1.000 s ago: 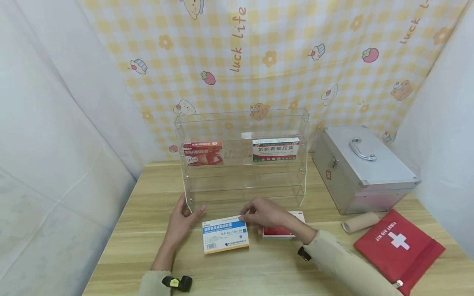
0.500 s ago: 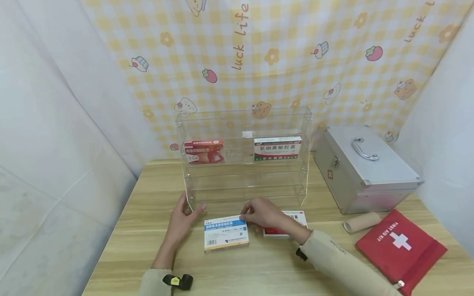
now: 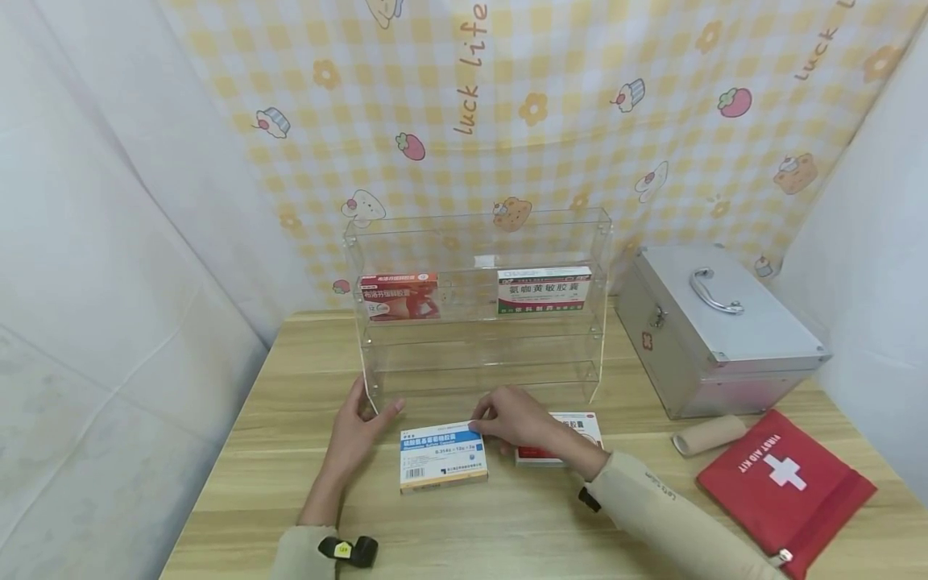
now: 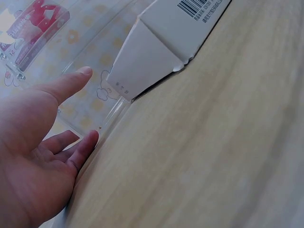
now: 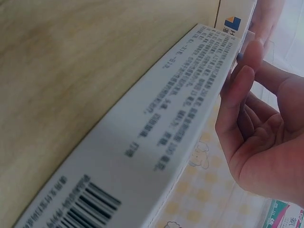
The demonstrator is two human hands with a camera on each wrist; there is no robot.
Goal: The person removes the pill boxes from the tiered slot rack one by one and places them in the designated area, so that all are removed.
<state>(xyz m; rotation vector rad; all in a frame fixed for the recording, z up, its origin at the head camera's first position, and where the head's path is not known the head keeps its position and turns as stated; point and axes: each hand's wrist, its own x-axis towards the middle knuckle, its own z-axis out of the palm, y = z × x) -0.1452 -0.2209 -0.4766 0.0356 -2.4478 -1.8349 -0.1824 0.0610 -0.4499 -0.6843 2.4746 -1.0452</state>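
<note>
A blue and white medicine box (image 3: 442,459) lies on the table in front of a clear acrylic rack (image 3: 483,367). The thumb and index finger of my right hand (image 3: 513,415) pinch its upper right corner. My left hand (image 3: 355,427) rests at the rack's lower left corner, its thumb straight and its other fingers behind the side panel. In the left wrist view, that thumb points toward the box's white end flap (image 4: 142,61). A red and white medicine box (image 3: 580,425) lies partly under the right forearm; its printed side (image 5: 142,118) fills much of the right wrist view.
On the rack stand a red medicine box (image 3: 400,298) at left and a green and white medicine box (image 3: 544,292) at right. Toward the right are a silver case (image 3: 732,322), a tan roll (image 3: 709,436) and a red first aid pouch (image 3: 786,491). A checked curtain (image 3: 435,80) hangs behind.
The blue and white box's near edge has shifted slightly, showing more of its front side. Both hands keep nearly the same places. The whole head view has shifted slightly.
</note>
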